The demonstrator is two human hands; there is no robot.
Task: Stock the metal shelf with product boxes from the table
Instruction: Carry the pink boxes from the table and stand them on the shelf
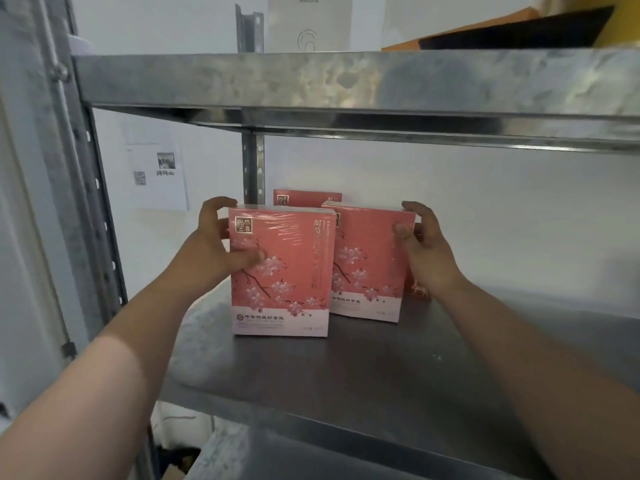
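Two pink product boxes printed with blossoms stand upright on the metal shelf. My left hand grips the front box at its upper left corner, thumb on the face and fingers over the top. My right hand holds the second box at its upper right edge; this box stands just behind and to the right of the first. A third box of the same kind shows behind them against the wall. Part of a red box peeks out under my right wrist.
The upper shelf board hangs low over the boxes, with an orange and black item on top at the right. Perforated uprights stand at the left and at the back. A paper notice is on the wall.
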